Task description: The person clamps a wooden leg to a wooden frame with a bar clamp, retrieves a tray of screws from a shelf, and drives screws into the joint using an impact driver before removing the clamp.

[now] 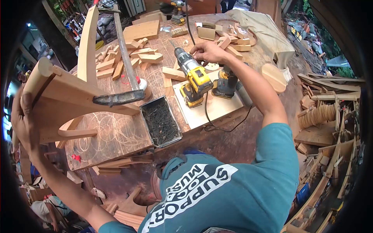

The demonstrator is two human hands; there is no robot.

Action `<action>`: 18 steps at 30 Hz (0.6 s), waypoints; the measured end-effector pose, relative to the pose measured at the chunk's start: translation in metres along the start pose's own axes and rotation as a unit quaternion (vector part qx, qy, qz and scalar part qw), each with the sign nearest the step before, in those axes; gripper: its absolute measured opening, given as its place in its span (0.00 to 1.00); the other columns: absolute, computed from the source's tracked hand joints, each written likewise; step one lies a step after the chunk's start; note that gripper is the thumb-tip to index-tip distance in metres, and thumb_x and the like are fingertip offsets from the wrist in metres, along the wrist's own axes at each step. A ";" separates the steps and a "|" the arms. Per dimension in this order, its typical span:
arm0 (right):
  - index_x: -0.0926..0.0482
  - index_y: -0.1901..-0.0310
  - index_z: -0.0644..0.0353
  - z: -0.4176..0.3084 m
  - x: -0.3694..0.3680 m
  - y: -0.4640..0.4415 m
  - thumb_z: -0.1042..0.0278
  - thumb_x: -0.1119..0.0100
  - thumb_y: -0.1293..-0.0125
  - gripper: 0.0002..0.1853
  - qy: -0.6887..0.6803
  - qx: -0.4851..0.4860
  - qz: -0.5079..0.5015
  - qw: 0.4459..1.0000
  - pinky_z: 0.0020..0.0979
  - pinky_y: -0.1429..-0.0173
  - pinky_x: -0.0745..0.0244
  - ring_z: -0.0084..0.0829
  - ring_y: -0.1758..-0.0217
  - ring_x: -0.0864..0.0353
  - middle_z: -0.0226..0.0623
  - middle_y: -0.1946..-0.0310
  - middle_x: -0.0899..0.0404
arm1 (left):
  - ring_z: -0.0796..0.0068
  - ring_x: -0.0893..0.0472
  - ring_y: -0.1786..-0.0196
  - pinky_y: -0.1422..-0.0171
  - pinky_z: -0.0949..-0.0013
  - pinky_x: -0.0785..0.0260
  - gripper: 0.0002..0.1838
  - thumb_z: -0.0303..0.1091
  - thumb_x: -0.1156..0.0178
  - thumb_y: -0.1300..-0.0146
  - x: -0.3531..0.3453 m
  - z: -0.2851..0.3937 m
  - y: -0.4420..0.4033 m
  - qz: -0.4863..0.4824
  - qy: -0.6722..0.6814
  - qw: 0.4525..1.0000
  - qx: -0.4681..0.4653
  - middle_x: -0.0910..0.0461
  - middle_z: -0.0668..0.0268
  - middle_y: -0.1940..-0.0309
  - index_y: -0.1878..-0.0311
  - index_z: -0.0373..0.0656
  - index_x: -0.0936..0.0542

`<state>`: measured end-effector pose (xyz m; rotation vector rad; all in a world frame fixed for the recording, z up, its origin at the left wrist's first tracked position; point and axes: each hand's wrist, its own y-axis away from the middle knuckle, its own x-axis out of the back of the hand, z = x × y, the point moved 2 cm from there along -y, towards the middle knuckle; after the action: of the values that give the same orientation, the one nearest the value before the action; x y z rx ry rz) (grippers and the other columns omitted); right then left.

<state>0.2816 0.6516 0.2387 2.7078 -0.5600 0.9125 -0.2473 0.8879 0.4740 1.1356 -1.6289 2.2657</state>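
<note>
My left hand (pixel 24 120) is wrapped round the edge of a curved wooden chair frame (pixel 74 91) at the left. Across the frame rests a hammer (pixel 118 98), its long handle pointing away from me. My right hand (pixel 210 53) is over the table with curled fingers, just beside a yellow cordless drill (pixel 194 72) and a black cable (pixel 188 19). What those fingers hold, if anything, is hidden. Another cordless drill (pixel 223 85) stands to the right. A tray of dark screws (pixel 180 136) sits at the table's near edge.
Wood offcuts (pixel 112 62) and more blocks (pixel 237 40) lie on the worktable (pixel 112 136). A third drill (pixel 178 17) stands at the back. Wood strips and a rope coil (pixel 318 116) fill the right side. Another person (pixel 50 211) is at lower left.
</note>
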 end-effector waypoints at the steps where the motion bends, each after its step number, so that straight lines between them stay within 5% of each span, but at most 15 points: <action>1: 0.19 0.41 0.66 0.000 -0.002 0.001 0.71 0.36 0.27 0.16 -0.036 -0.008 -0.013 0.999 0.29 0.64 0.15 0.25 0.60 0.14 0.37 0.58 0.14 | 0.66 0.19 0.43 0.34 0.64 0.30 0.30 0.57 0.49 0.19 0.001 0.000 0.001 -0.009 0.008 1.000 0.002 0.16 0.56 0.46 0.37 0.36 0.19; 8: 0.19 0.41 0.68 0.007 0.006 -0.008 0.73 0.39 0.27 0.16 -0.086 -0.012 -0.100 0.991 0.24 0.74 0.24 0.21 0.68 0.17 0.33 0.63 0.16 | 0.67 0.20 0.42 0.32 0.64 0.32 0.29 0.55 0.51 0.18 0.003 -0.006 0.005 -0.012 0.020 1.000 0.016 0.17 0.57 0.45 0.37 0.36 0.20; 18: 0.22 0.35 0.69 0.004 0.009 -0.009 0.72 0.40 0.30 0.22 -0.065 -0.004 -0.109 0.992 0.31 0.68 0.14 0.27 0.65 0.16 0.42 0.57 0.15 | 0.67 0.20 0.42 0.32 0.65 0.32 0.28 0.53 0.51 0.17 0.000 -0.012 -0.002 -0.020 0.014 1.000 0.014 0.17 0.57 0.45 0.36 0.36 0.20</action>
<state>0.2946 0.6560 0.2400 2.7663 -0.2822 0.6822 -0.2520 0.8991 0.4742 1.1265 -1.5545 2.2753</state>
